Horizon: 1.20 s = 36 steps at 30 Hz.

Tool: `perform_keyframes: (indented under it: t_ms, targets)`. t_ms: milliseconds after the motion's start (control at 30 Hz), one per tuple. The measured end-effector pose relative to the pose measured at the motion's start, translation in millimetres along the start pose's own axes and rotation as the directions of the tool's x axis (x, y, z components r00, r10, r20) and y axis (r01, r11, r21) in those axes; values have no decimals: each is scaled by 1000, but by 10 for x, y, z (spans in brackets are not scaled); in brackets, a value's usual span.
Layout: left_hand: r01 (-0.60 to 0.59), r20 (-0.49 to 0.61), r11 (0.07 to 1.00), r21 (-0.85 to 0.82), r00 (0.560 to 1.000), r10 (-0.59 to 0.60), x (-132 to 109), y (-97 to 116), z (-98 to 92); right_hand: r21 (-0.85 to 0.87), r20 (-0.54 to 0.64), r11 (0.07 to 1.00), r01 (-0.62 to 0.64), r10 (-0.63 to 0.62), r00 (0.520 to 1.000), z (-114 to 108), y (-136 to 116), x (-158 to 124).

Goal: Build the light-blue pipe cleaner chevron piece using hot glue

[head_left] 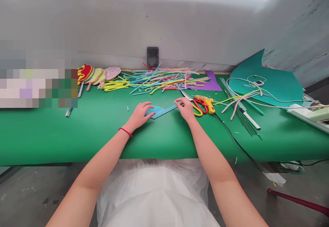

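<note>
Blue pipe-cleaner panel (161,111): flat on the green table (77,134), near the front edge, centred before the person. Chevron outline; long axis runs left-right, the right arm angling away toward the far right, the corner pointing at the person.

Left hand (140,114): palm down on the panel's left end, fingers loosely bent, pressing rather than gripping.

Right hand (185,108): fingertips drawn together at the panel's right tip, touching it; cannot tell whether they pinch it.

Scissors (199,108) and yellow glue gun (206,102) lie just beside the right hand. Loose pipe-cleaner pile (159,79) sits behind.
</note>
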<state>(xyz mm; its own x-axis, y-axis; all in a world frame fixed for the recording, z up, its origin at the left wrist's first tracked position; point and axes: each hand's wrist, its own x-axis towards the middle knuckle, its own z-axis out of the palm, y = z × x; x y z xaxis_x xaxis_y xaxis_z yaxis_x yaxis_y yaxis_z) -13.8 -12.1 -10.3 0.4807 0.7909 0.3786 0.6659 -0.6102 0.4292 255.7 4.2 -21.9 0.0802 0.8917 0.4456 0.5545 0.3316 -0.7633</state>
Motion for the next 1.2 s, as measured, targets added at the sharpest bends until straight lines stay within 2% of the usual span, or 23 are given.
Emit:
perform_keyframes:
  t_ms: [67,133,200,333,467,633,767,867,1000,1133,1200]
  targets:
    - [38,-83,999,-37,996,-41,15,-46,-44,-2,-121,998,-63,62,991,-82,-12,28]
    - [90,-165,995,-50,981,-97,23,-121,-92,-3,-181,994,-113,111,977,-131,-12,41]
    - [149,-231,988,-45,960,-155,22,-218,-135,-13,-172,992,-123,119,978,-130,-9,37]
    - [277,-325,961,-12,908,-266,17,-411,-156,-28,-50,998,-58,57,997,-16,-24,-4]
    - [341,-357,937,77,887,-294,103,-537,-99,-1,53,999,-39,39,998,79,-59,-45]
    - [274,-344,924,266,923,-174,434,-716,-33,-2,68,999,-46,46,997,75,-53,-44]
    - [357,-345,878,320,907,-243,647,-916,33,-6,59,998,-60,60,996,63,-28,-33]
    - [393,-310,867,305,902,-300,656,-1007,79,-12,79,998,-58,59,995,77,-28,-38]
    - [382,-355,894,236,890,-286,587,-974,64,-16,100,998,-56,57,993,85,-43,-50]
    - [342,-480,928,146,845,-236,564,-824,-42,-12,72,997,-73,73,995,50,-51,-43]
    - [284,-514,950,129,838,-181,567,-717,-96,-10,59,997,-78,78,995,29,-58,-35]
